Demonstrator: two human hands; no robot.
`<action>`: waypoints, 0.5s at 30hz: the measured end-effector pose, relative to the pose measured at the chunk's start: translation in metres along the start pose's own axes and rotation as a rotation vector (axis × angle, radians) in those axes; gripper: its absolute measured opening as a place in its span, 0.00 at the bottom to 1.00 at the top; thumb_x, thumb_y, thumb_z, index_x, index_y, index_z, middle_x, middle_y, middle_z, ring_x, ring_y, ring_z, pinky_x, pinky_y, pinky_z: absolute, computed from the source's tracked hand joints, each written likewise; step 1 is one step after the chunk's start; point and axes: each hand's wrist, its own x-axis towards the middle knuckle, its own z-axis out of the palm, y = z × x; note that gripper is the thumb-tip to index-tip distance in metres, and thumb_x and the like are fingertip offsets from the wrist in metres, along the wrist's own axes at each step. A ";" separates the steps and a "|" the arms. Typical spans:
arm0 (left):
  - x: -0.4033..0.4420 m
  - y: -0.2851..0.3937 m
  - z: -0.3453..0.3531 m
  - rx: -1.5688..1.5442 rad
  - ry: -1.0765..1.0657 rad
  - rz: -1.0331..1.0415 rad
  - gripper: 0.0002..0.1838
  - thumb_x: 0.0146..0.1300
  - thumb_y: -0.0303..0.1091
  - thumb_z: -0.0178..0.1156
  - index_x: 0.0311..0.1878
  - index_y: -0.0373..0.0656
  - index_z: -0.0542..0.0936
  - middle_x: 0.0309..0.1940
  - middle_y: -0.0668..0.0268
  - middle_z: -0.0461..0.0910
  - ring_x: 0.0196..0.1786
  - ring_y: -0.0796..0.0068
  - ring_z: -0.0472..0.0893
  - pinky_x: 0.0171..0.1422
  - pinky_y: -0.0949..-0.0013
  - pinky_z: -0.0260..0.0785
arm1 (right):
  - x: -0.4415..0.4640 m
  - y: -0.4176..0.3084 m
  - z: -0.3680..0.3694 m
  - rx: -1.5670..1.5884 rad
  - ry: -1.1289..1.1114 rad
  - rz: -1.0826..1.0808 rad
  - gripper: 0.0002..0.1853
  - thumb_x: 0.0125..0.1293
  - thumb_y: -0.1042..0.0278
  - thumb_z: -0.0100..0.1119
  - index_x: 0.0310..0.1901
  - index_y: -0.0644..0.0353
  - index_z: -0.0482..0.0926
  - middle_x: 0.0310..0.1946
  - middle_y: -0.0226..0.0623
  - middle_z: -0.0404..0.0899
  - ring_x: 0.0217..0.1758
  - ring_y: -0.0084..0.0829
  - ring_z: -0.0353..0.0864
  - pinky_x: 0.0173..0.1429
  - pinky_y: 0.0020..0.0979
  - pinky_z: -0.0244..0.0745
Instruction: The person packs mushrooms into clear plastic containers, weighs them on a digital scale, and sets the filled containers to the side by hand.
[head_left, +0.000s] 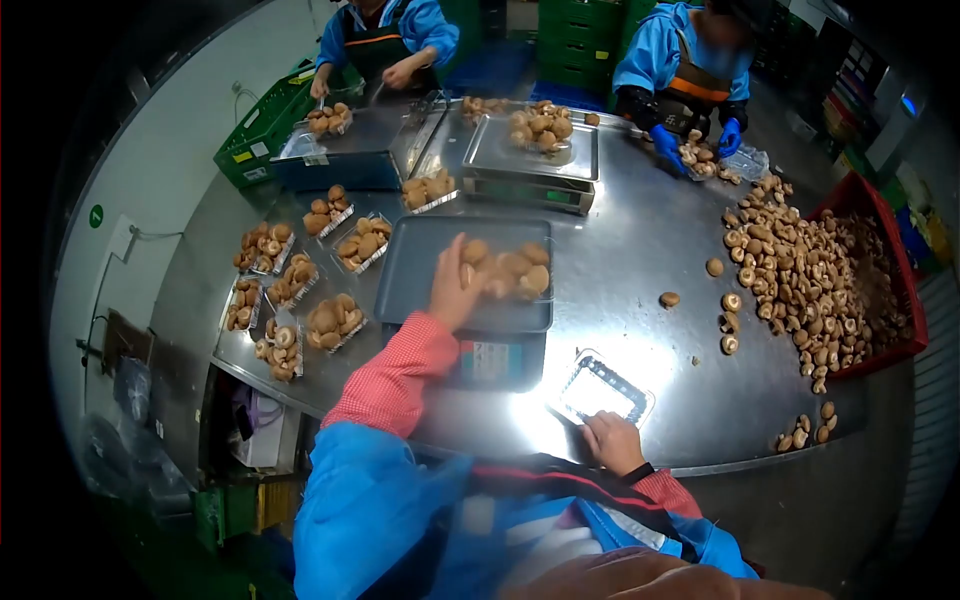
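Note:
Over the grey scale pan (408, 270) my left hand (455, 290) has its fingers closed at the left end of a clear punnet of mushrooms (508, 272), which is blurred. Part of the grip is hidden by the hand itself. At the table's near edge, my right hand (613, 442) holds the near rim of an empty clear plastic punnet (603, 388). That punnet lies on the steel table, tilted towards the right hand. The scale's display panel (490, 360) faces me, below the pan.
Several filled punnets (333, 322) stand at the left. Another scale (535, 165) bears mushrooms. A large mushroom heap (795, 265) spills from a red crate (900, 270) at the right. Across the table are a gloved co-worker (690, 70) and another person (385, 45).

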 end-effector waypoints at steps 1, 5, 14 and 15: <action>-0.001 -0.004 -0.006 -0.189 -0.001 -0.067 0.37 0.64 0.34 0.63 0.73 0.44 0.58 0.64 0.50 0.64 0.63 0.59 0.70 0.59 0.62 0.73 | 0.003 -0.002 -0.006 0.012 -0.029 -0.010 0.07 0.63 0.64 0.61 0.35 0.58 0.80 0.29 0.38 0.76 0.33 0.40 0.78 0.34 0.39 0.74; -0.001 -0.033 -0.020 -0.350 -0.008 -0.235 0.33 0.68 0.30 0.59 0.74 0.45 0.58 0.57 0.55 0.73 0.51 0.70 0.79 0.53 0.69 0.76 | 0.002 -0.001 -0.003 0.031 -0.039 0.012 0.07 0.64 0.64 0.60 0.35 0.58 0.80 0.29 0.39 0.76 0.33 0.42 0.78 0.34 0.39 0.74; -0.001 -0.040 -0.033 -0.468 -0.330 -0.640 0.23 0.70 0.29 0.53 0.66 0.33 0.65 0.47 0.57 0.77 0.37 0.71 0.84 0.36 0.73 0.81 | 0.009 -0.007 -0.023 0.055 -0.141 -0.033 0.05 0.63 0.67 0.60 0.36 0.58 0.80 0.28 0.41 0.76 0.32 0.43 0.78 0.35 0.40 0.74; -0.001 -0.036 -0.033 -0.488 -0.334 -0.657 0.23 0.70 0.29 0.52 0.66 0.32 0.66 0.47 0.57 0.77 0.38 0.70 0.84 0.37 0.73 0.82 | 0.007 -0.005 -0.020 0.049 -0.153 -0.022 0.05 0.63 0.67 0.60 0.36 0.58 0.80 0.28 0.41 0.76 0.32 0.44 0.78 0.35 0.40 0.74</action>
